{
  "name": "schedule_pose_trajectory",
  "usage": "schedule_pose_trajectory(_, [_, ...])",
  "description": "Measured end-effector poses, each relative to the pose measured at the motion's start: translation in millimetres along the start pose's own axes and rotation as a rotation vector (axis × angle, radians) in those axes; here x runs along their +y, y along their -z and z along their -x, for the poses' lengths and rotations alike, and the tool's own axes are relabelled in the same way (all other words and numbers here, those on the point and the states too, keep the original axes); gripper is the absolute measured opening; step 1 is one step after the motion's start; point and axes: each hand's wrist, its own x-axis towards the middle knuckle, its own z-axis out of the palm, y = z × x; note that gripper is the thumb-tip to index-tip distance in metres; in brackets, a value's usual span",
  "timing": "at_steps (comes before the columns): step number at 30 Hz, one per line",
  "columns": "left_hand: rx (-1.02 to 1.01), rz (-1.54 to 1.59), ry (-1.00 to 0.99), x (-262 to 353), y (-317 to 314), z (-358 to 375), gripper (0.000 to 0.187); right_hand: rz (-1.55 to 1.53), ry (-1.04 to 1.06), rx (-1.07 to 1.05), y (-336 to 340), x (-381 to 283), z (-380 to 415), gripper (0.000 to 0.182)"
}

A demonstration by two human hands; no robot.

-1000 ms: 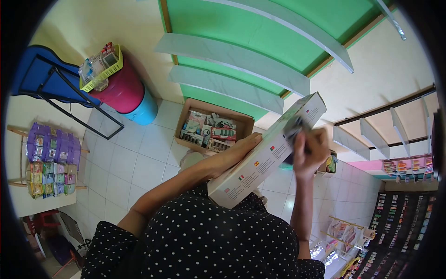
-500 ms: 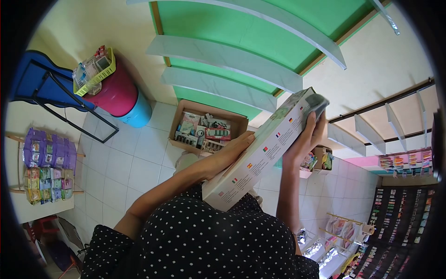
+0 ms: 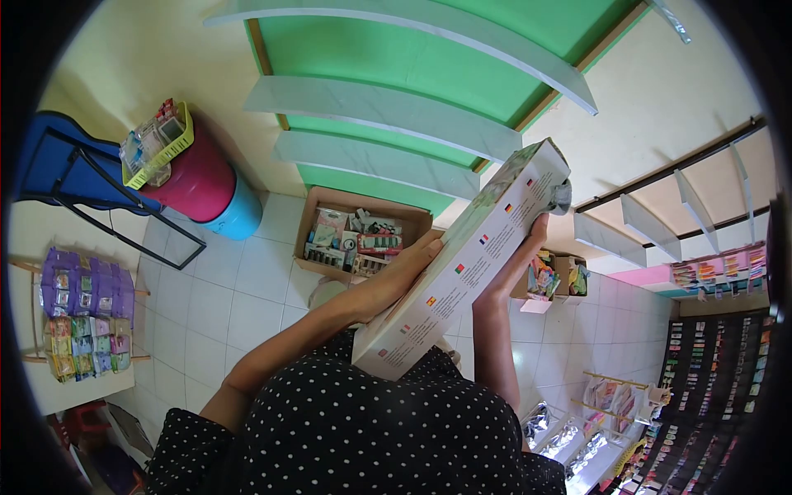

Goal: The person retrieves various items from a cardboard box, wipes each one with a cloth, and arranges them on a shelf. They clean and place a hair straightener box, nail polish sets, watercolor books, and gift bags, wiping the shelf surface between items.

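Observation:
A long white cardboard box [image 3: 450, 285] with small printed flags and lines of text along its side is held slanting in front of my chest. My left hand [image 3: 404, 272] grips its left edge, with the fingertips partly hidden. At the upper right end, my right hand [image 3: 532, 239] is mostly behind the box. A crumpled grey, cloth-like piece [image 3: 560, 198] shows just above that hand, against the box's end. The right fingers are largely out of sight.
Light shelves [image 3: 388, 103] stand against a green wall ahead. An open carton [image 3: 309, 262] of small packaged goods sits on the tiled floor [image 3: 214, 309]. Left are a yellow basket [image 3: 183, 142] on a pink tub [image 3: 198, 181] and a folded frame [image 3: 124, 227]; hanging goods line the right.
My right hand has slid down behind the box, and its fingers no longer show over the grey piece. The box's far end has shifted slightly left and up. My left hand still holds the box.

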Motion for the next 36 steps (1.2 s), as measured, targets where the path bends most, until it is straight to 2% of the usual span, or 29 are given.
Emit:
schedule_pose_trajectory(1, [0.025,0.002,0.012,1,-1,1,0.045,-0.001,0.005,-0.002,-8,-2,3,0.044])
schedule_pose_trajectory(3, [0.024,0.013,-0.002,-2,-1,0,0.045,-0.227,-0.034,0.197,-24,-6,10,0.041])
schedule_pose_trajectory(4, [0.025,0.028,-0.010,-5,1,-1,0.044,-0.228,-0.033,0.194,-17,-2,8,0.041])
schedule_pose_trajectory(6, [0.001,0.011,-0.012,-9,5,-4,0.046,-0.465,-0.220,-0.263,13,17,2,0.047])
schedule_pose_trajectory(7, [-0.024,-0.004,-0.011,-10,6,-4,0.048,-0.466,-0.218,-0.262,24,28,0,0.047])
schedule_pose_trajectory(8, [-0.028,-0.004,-0.012,-8,4,-3,0.048,-0.329,-0.225,-0.348,35,37,-1,0.045])
schedule_pose_trajectory(10, [0.010,-0.016,-0.048,1,0,1,0.054,-0.722,-0.516,-0.347,29,31,8,0.040])
schedule_pose_trajectory(11, [0.008,-0.019,-0.050,1,1,2,0.054,-0.723,-0.513,-0.349,31,32,8,0.040])
schedule_pose_trajectory(13, [-0.038,0.072,0.211,1,5,8,0.060,-0.709,-0.639,-0.377,41,37,8,0.038])
schedule_pose_trajectory(14, [-0.041,0.070,0.210,-1,7,11,0.060,-0.710,-0.635,-0.378,47,42,11,0.038])
schedule_pose_trajectory(16, [-0.143,0.216,0.292,-10,13,20,0.076,-0.383,-0.461,-0.342,64,54,17,0.038])
schedule_pose_trajectory(17, [-0.141,0.213,0.284,-21,20,24,0.076,-0.383,-0.458,-0.350,79,64,19,0.038])
schedule_pose_trajectory(19, [-0.404,0.238,0.307,-42,35,32,0.096,-0.546,-0.518,-0.434,105,75,19,0.042])
schedule_pose_trajectory(20, [-0.402,0.236,0.305,-43,37,34,0.096,-0.548,-0.518,-0.437,111,75,16,0.042])
schedule_pose_trajectory(23, [-0.359,0.204,0.404,-41,38,36,0.104,-0.202,-0.382,-0.210,101,52,19,0.036])
schedule_pose_trajectory(25, [-0.237,0.244,0.199,-33,35,33,0.095,0.027,-0.281,-0.066,93,31,17,0.032])
schedule_pose_trajectory(26, [-0.235,0.239,0.192,-31,33,31,0.095,0.020,-0.245,0.013,93,17,14,0.030])
schedule_pose_trajectory(27, [-0.093,0.064,0.060,-28,31,28,0.090,0.012,-0.210,0.091,90,4,12,0.028])
schedule_pose_trajectory(28, [0.051,-0.110,-0.075,-26,30,25,0.085,0.009,-0.206,0.082,83,-6,15,0.028])
schedule_pose_trajectory(29, [0.055,-0.116,-0.085,-22,29,22,0.085,0.133,-0.002,0.183,75,-15,21,0.030])
schedule_pose_trajectory(30, [0.150,-0.177,-0.103,-20,28,21,0.081,0.254,0.202,0.287,68,-21,29,0.032])
schedule_pose_trajectory(32, [0.303,-0.235,-0.103,-16,22,18,0.073,0.495,0.249,0.028,46,-18,51,0.027])
schedule_pose_trajectory(33, [0.293,-0.250,-0.113,-28,24,17,0.073,0.686,0.783,-0.270,36,-4,46,0.035])
schedule_pose_trajectory(34, [0.257,0.003,-0.138,-50,30,11,0.073,1.014,0.838,-0.491,28,-2,54,0.037])
schedule_pose_trajectory(35, [0.278,-0.119,-0.244,-41,29,11,0.071,1.263,0.798,-0.599,9,0,57,0.036])
schedule_pose_trajectory(36, [0.311,-0.242,-0.348,-33,28,12,0.070,1.190,0.859,-0.568,12,11,52,0.027])
